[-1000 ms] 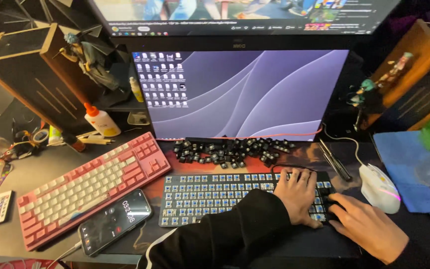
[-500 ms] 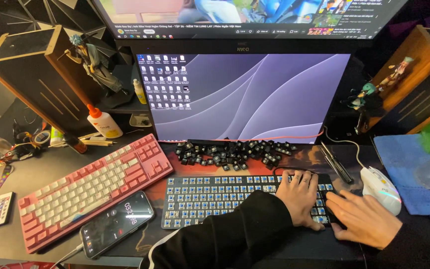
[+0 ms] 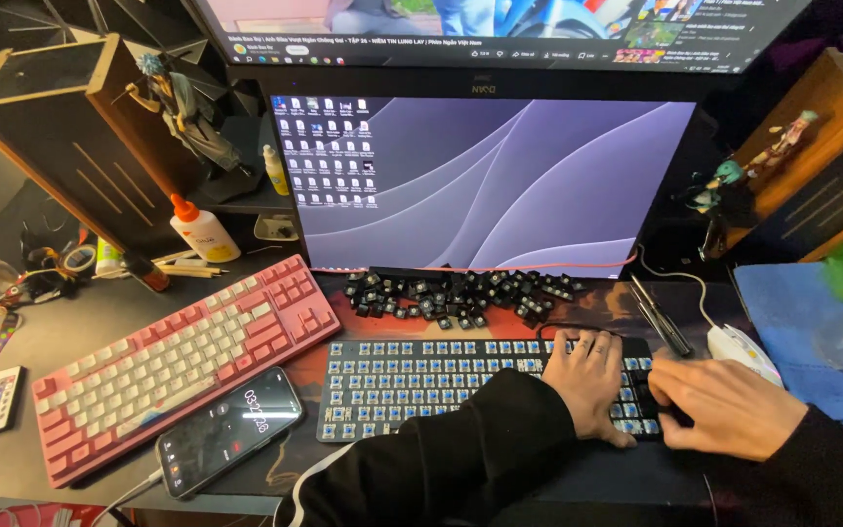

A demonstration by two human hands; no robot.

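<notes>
Where black keycaps lie heaped, both hands' fingers spread (empty) on bare keyboard.

You've got two keyboards down there, two monitors stacked, two figurines, one phone, one mouse, one glue bottle, and one heap of loose keycaps.

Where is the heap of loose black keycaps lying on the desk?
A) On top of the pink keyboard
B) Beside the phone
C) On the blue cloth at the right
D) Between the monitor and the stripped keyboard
D: the loose black keycaps lie in a row just under the monitor, behind the stripped keyboard that both hands, left hand and right hand, rest on.
</notes>
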